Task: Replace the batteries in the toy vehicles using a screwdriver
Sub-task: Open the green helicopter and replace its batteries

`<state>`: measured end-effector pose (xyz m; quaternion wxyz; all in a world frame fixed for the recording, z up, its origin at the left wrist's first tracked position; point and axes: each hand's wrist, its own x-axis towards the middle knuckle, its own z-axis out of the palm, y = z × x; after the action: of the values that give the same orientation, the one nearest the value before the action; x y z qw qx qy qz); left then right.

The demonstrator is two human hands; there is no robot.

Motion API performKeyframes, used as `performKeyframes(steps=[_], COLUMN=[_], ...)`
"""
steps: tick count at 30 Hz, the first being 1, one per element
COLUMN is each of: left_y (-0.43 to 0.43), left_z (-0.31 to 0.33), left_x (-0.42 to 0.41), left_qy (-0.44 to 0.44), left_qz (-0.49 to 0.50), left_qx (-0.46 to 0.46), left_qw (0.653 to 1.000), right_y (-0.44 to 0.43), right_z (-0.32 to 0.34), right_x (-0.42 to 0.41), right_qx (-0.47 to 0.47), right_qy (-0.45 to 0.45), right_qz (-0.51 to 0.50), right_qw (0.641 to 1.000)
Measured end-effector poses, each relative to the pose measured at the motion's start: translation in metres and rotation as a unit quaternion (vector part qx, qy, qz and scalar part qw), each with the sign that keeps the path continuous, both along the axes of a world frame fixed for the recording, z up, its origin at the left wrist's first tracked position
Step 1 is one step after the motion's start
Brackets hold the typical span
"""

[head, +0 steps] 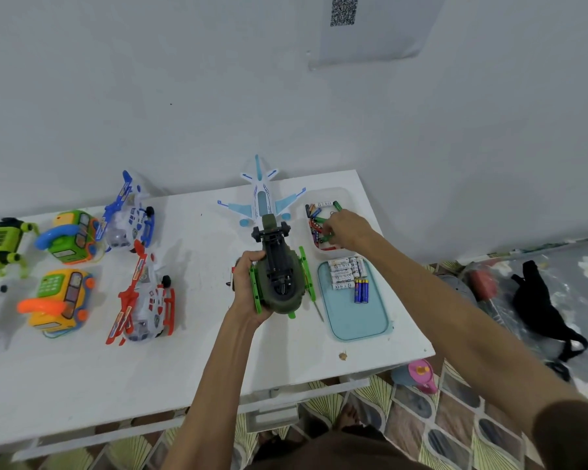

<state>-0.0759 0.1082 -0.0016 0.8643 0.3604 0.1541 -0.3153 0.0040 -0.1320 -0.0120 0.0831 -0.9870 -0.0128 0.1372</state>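
Left hand [246, 286] gripping, right hand [348, 230] outstretched

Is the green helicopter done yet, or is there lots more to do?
Not yet. The green helicopter looks open underneath and the screwdriver lies beside it. The left hand holds it upside down; the right hand reaches into the tub of loose batteries. Fresh batteries on the blue tray probably go in next.

Grips an upturned green helicopter [279, 279] at frame centre with the left hand [248, 283], fingers curled round its side. Reaches the right hand [348, 230] into a clear tub [347, 194] of loose batteries [314, 228] just up and right, fingertips among them; hard to tell whether pinching one. Below the tub, a blue tray [353, 322] bearing white cells [342, 274] and blue cells [361, 291]. Above the green helicopter, a plane [262, 198]. At left on the table [190, 361], a red helicopter [146, 300] and a blue helicopter [129, 215].
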Motion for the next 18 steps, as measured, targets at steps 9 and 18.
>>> performKeyframes(steps=[9,18], left_y=[-0.003,-0.007], left_z=[0.011,0.018], left_x=[0.010,0.008], left_qy=[-0.009,-0.016], left_qz=[0.005,0.002], left_qx=[0.006,0.038], left_qw=[1.000,0.999], right_y=[-0.002,0.035], right_z=[0.037,0.108], right_x=[-0.016,-0.047], right_qx=[0.232,0.387], right_qy=[-0.007,-0.050], right_qz=[-0.091,-0.057], right_qw=[0.968,0.919])
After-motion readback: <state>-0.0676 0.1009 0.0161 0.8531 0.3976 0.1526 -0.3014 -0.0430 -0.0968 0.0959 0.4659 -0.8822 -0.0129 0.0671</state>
